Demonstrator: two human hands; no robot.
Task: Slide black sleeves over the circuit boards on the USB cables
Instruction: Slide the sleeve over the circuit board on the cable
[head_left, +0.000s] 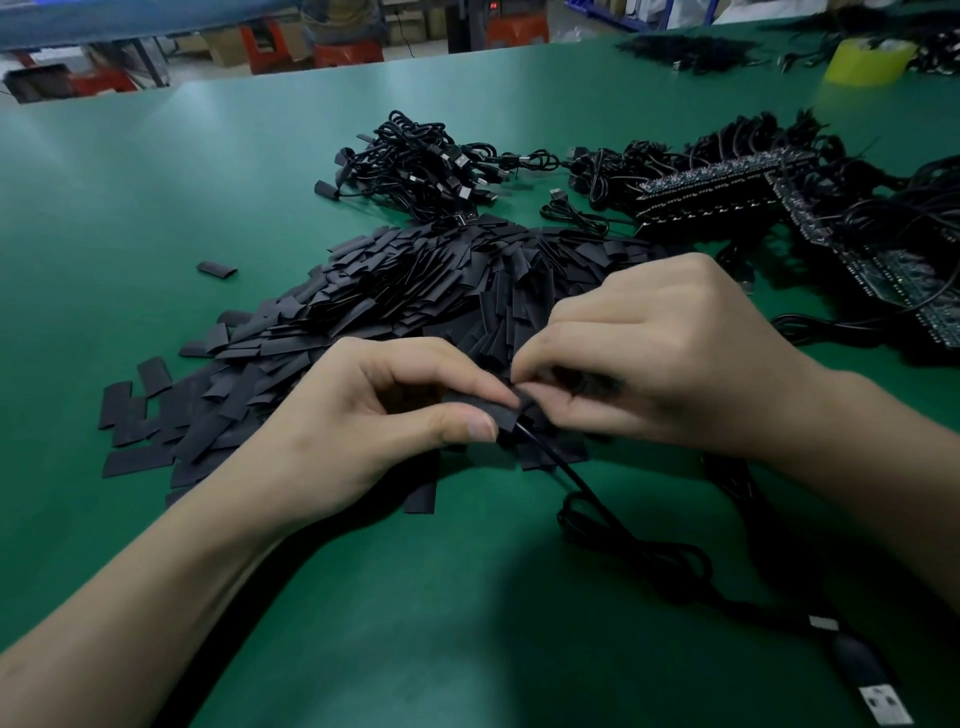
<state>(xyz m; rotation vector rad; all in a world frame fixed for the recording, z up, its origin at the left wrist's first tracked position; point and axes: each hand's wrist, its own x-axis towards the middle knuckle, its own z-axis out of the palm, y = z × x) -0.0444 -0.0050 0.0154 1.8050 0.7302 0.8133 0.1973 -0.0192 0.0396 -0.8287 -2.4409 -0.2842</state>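
While both my hands meet low over the green table, a lone sleeve lies flat by itself far on the left. Next to it, a big pile of sleeves spreads out, black and flat, right up to my hands.

My left hand is over the near edge of that pile. Its thumb and first finger are curled and pinch one black sleeve between them. My right hand comes in from the other side, touching it. The right fingers are curled too, and they pinch a dark bit right at the end of the black sleeve. It is too blurry to tell if that bit is the circuit board.

A thin black cable comes out from under my left thumb, loops on the table near me, and ends at a USB plug at the bottom right.

Farther back lies a bundle of cables. To its right are long panels of circuit boards with more cables on them. A yellow tape roll stands at the far right corner.
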